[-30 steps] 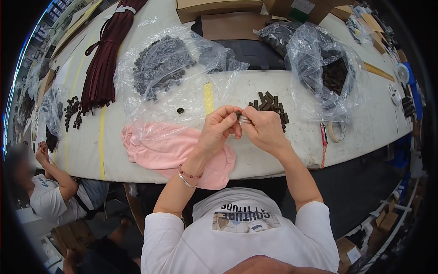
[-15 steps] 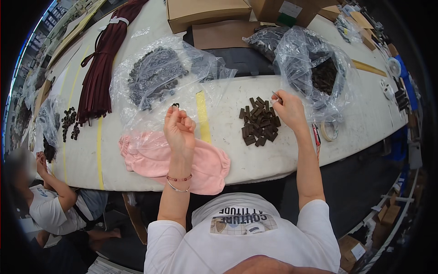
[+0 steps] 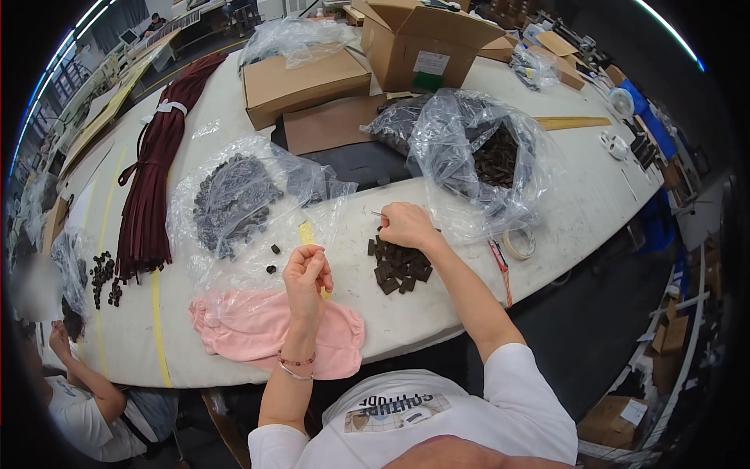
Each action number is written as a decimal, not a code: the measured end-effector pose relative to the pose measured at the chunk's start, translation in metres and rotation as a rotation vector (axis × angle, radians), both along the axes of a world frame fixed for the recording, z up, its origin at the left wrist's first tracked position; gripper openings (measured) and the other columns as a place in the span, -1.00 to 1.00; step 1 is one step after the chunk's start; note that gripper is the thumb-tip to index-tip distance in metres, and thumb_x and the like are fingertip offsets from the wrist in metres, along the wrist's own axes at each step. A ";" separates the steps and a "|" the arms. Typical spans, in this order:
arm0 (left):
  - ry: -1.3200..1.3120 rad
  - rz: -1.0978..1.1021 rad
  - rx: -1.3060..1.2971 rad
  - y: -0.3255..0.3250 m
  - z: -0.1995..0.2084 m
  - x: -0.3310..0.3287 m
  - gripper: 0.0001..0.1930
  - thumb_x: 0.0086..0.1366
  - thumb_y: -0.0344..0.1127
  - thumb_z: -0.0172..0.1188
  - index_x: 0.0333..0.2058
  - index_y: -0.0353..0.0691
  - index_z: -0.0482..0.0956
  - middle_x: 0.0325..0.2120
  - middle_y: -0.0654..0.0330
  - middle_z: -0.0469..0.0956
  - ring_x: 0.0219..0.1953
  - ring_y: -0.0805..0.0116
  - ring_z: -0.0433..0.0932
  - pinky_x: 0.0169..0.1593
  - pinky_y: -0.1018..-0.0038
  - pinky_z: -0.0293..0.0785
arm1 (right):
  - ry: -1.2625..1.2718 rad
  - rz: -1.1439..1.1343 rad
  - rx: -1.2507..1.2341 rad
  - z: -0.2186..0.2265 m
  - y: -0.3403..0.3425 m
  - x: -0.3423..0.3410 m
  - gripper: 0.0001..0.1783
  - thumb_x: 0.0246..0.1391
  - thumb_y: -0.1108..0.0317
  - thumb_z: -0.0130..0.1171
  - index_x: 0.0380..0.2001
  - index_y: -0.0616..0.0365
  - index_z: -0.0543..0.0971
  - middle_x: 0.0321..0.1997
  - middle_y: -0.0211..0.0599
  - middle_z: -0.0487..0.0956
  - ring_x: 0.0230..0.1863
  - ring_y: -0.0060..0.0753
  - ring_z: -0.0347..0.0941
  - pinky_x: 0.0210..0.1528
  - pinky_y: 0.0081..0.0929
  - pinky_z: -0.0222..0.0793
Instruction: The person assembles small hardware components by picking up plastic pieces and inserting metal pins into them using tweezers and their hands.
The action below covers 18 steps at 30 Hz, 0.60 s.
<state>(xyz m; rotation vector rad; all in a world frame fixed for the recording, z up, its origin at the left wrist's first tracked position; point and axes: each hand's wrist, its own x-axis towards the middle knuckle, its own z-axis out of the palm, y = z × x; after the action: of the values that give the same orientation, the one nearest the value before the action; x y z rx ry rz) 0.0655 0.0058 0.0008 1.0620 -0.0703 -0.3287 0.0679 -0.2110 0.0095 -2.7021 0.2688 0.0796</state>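
Observation:
My left hand [image 3: 307, 275] is raised over the table beside the pink cloth sleeves [image 3: 273, 328], fingertips pinched together; whatever they may hold is too small to make out. Just left of it lie a small black piece [image 3: 275, 249] and another black piece [image 3: 271, 270]. My right hand [image 3: 408, 225] is closed around a thin metal tool [image 3: 377, 213], whose tip sticks out to the left. Beneath that hand spreads a pile of dark brown rectangular pieces [image 3: 402, 270], partly covered by it.
A clear plastic bag of small black pieces [image 3: 234, 199] lies left, an open bag of brown pieces [image 3: 500, 156] right. Cardboard boxes [image 3: 305, 82] stand behind. Dark red straps [image 3: 152, 180], a tape roll [image 3: 519, 244] and red-handled tool [image 3: 498, 262] lie about. Another person's hand [image 3: 60, 340] works at far left.
The view has shifted, showing more of the far table. My hands are closer together, the right one now over the brown pile. The black piece once in my left fingertips no longer shows there.

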 end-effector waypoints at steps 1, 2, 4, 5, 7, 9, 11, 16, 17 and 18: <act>-0.025 -0.034 0.033 -0.001 -0.001 0.000 -0.93 0.19 -0.41 0.01 -0.36 -0.27 0.38 -0.68 0.30 0.36 -0.77 0.62 0.27 -0.71 0.71 0.20 | -0.029 0.000 -0.003 0.002 0.001 -0.002 -0.82 -0.45 0.42 0.02 -0.63 0.20 0.53 -0.52 -0.06 0.53 -0.38 -0.04 0.46 -0.35 -0.24 0.33; -0.049 -0.066 0.068 -0.003 -0.001 -0.001 -0.93 0.19 -0.41 0.01 -0.37 -0.27 0.38 -0.68 0.30 0.36 -0.76 0.63 0.27 -0.71 0.71 0.21 | -0.036 -0.005 -0.007 0.002 0.001 -0.003 -0.82 -0.45 0.42 0.02 -0.63 0.20 0.53 -0.52 -0.06 0.53 -0.38 -0.04 0.46 -0.35 -0.24 0.33; -0.085 -0.103 0.110 -0.004 -0.001 -0.004 -0.92 0.19 -0.41 0.01 -0.36 -0.28 0.39 -0.66 0.29 0.38 -0.76 0.63 0.28 -0.70 0.71 0.22 | -0.080 0.015 -0.031 0.002 -0.001 -0.006 -0.83 -0.44 0.42 0.02 -0.64 0.21 0.52 -0.55 -0.06 0.52 -0.42 -0.02 0.46 -0.38 -0.22 0.32; -0.114 -0.135 0.156 -0.005 -0.001 -0.005 -0.91 0.19 -0.41 0.01 -0.35 -0.30 0.40 -0.65 0.28 0.39 -0.75 0.63 0.28 -0.69 0.71 0.23 | -0.086 0.012 -0.035 0.003 -0.001 -0.009 -0.83 -0.44 0.42 0.02 -0.64 0.21 0.52 -0.55 -0.06 0.52 -0.42 -0.02 0.46 -0.38 -0.22 0.32; -0.147 -0.152 0.183 -0.005 -0.003 -0.009 -0.87 0.19 -0.41 0.02 -0.30 -0.33 0.40 -0.62 0.28 0.39 -0.73 0.64 0.30 -0.67 0.72 0.24 | -0.208 -0.030 0.008 0.010 0.003 -0.016 -0.86 -0.43 0.38 0.07 -0.68 0.22 0.46 -0.61 -0.08 0.49 -0.53 -0.12 0.43 -0.46 -0.29 0.30; -0.177 -0.165 0.214 -0.007 -0.002 -0.013 -0.82 0.19 -0.41 0.02 -0.25 -0.36 0.41 -0.60 0.28 0.40 -0.71 0.64 0.31 -0.65 0.73 0.25 | -0.221 0.000 0.187 0.022 0.010 -0.025 -0.88 -0.41 0.40 0.06 -0.68 0.23 0.46 -0.64 -0.12 0.48 -0.57 -0.18 0.42 -0.49 -0.34 0.30; -0.278 -0.159 0.218 -0.013 0.000 -0.018 -0.75 0.19 -0.46 -0.01 -0.14 -0.38 0.40 -0.52 0.24 0.44 -0.65 0.60 0.37 -0.58 0.70 0.33 | -0.230 0.029 0.366 0.026 0.015 -0.033 -0.89 -0.40 0.42 0.06 -0.68 0.24 0.45 -0.67 -0.16 0.48 -0.60 -0.25 0.42 -0.52 -0.38 0.29; -0.454 -0.208 0.277 -0.008 -0.012 -0.022 -0.77 0.18 -0.54 -0.01 -0.17 -0.37 0.44 -0.40 0.23 0.45 -0.56 0.58 0.42 -0.50 0.69 0.37 | 0.180 0.095 1.458 0.020 0.035 -0.043 -0.94 -0.28 0.53 0.08 -0.61 0.21 0.42 -0.72 -0.55 0.33 -0.77 -0.79 0.16 -0.78 -0.79 -0.03; -0.523 -0.182 0.326 -0.008 -0.012 -0.022 -0.77 0.18 -0.54 -0.01 -0.16 -0.36 0.44 -0.40 0.23 0.44 -0.55 0.59 0.41 -0.50 0.70 0.37 | 0.182 0.031 1.553 0.022 0.039 -0.045 -0.92 -0.29 0.54 0.10 -0.61 0.22 0.42 -0.72 -0.51 0.34 -0.82 -0.80 0.12 -0.83 -0.82 -0.09; -0.592 -0.156 0.377 -0.009 -0.013 -0.021 -0.77 0.18 -0.55 -0.01 -0.16 -0.35 0.43 -0.40 0.24 0.44 -0.54 0.59 0.41 -0.49 0.70 0.38 | 0.177 0.004 1.608 0.018 0.040 -0.044 -0.93 -0.27 0.54 0.11 -0.61 0.21 0.42 -0.73 -0.50 0.34 -0.81 -0.79 0.14 -0.83 -0.82 -0.09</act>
<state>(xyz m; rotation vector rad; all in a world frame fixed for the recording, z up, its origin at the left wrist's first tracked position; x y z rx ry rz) 0.0447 -0.0028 -0.0121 1.5066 -0.6435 -0.1591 0.0244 -0.1710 0.0273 -1.0951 0.1292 0.3526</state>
